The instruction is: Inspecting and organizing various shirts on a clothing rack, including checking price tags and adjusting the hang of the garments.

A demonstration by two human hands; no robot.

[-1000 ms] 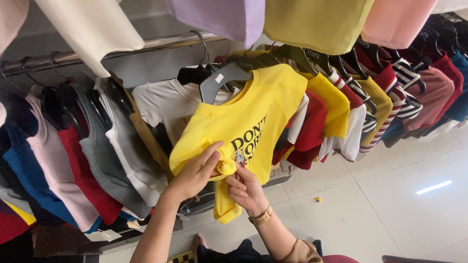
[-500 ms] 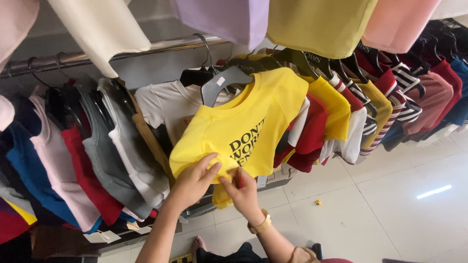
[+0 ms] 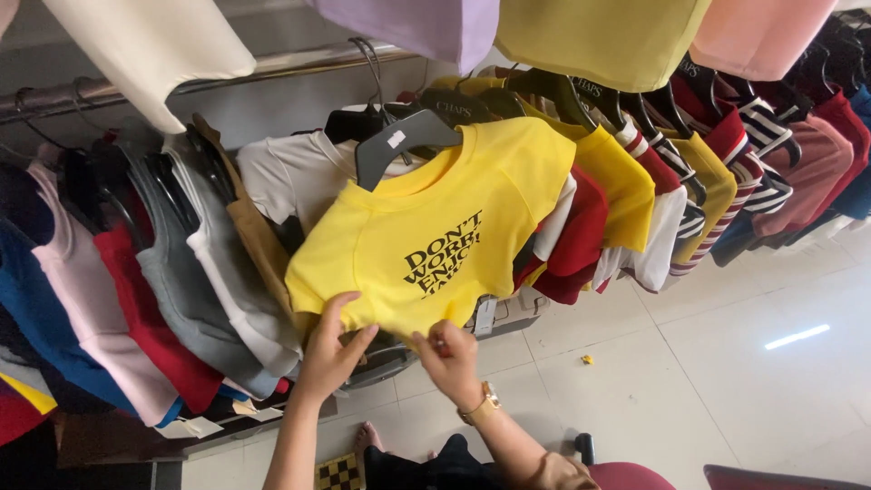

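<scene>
- Our left hand [image 3: 331, 349] has its fingers [image 3: 343, 304] spread loosely and curled over the bottom hem of the bright yellow cotton T-shirt with black lettering [image 3: 435, 240], thumb under the cloth.
- Our right hand [image 3: 449, 358], with a gold-coloured wristwatch [image 3: 481, 404] on its wrist, has its fingers pinched shut on the same hem, just beside the left; a small reddish thing shows at the fingertips, too small to tell.
- The yellow T-shirt hangs on a dark grey plastic hanger [image 3: 404, 141], pulled out in front of the other clothes and spread flat toward us.
- The hanger's hook goes up to a shiny metal rail [image 3: 272, 65] that runs across the top.
- Behind and left of it hang a white T-shirt [image 3: 295, 177], then grey, red, pink and blue garments packed close together.
- To the right hang more yellow, red and striped shirts on black hangers.
- Below lies a pale tiled floor [image 3: 726, 381].
</scene>
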